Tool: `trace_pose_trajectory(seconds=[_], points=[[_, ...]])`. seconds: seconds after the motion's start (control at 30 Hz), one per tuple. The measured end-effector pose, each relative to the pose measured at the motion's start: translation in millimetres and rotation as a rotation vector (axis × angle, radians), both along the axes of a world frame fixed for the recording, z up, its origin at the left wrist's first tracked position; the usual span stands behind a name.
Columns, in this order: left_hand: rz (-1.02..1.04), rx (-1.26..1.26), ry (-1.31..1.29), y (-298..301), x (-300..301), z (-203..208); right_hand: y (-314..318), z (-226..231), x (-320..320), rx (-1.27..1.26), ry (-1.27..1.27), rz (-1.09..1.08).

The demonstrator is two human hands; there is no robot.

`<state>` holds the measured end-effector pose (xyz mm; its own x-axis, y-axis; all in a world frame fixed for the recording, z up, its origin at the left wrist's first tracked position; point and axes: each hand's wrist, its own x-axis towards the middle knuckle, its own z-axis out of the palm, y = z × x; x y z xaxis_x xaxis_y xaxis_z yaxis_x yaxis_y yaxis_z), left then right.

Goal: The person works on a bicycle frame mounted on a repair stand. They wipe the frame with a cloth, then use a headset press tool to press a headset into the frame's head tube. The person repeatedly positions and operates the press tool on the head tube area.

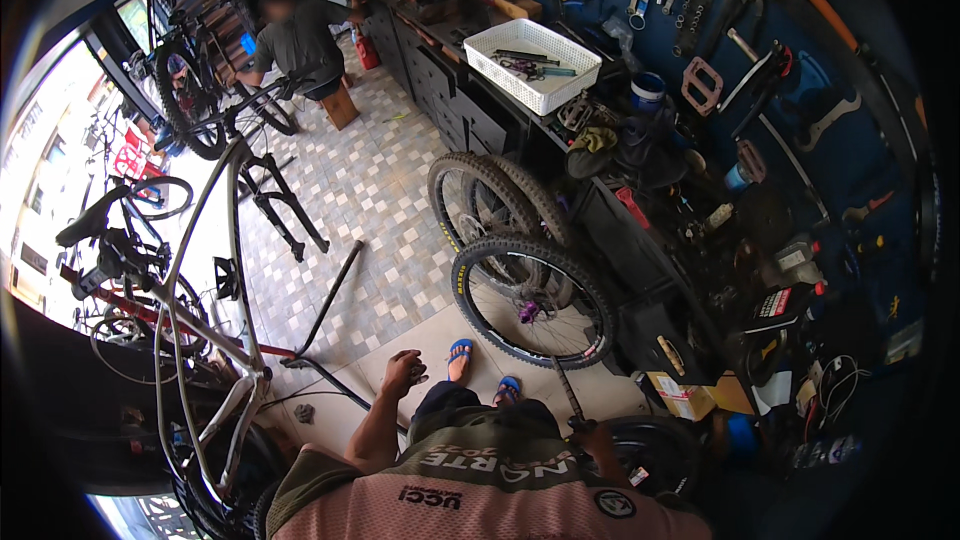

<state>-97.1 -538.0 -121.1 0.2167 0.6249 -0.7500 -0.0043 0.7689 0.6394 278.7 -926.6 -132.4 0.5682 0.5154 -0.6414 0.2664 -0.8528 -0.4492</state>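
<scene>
My left hand (403,370) is held in front of my body with its fingers curled. Something small and greyish shows at the fingertips, too small to make out. Lower right, my right hand (592,434) is closed around a long dark rod-like tool (567,390), which points up and away toward a bicycle wheel (590,285). That wheel has a knobby tyre and a purple hub, and leans with other wheels (470,180) against the workbench. To my left stands a silver bicycle frame (225,380) with a black fork (275,205), without wheels fitted.
A dark workbench (430,90) runs along the right, bearing a white plastic basket (545,90) with parts. Tools hang on the blue wall (640,25). A person (300,50) sits on a wooden stool (340,108) near another bicycle. A black tube (335,290) stands over the tiled floor.
</scene>
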Motion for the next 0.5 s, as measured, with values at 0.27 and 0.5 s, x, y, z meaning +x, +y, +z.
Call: trace_pose_trajectory(seconds=[0.27, 0.5], points=[[-0.113, -0.033, -0.023, 66, 27, 2, -6, -53, -28, 0.048, -0.139, 0.051], [-0.092, -0.073, 0.006, 109, -29, -10, 45, -60, -52, 0.063, -0.328, 0.342]])
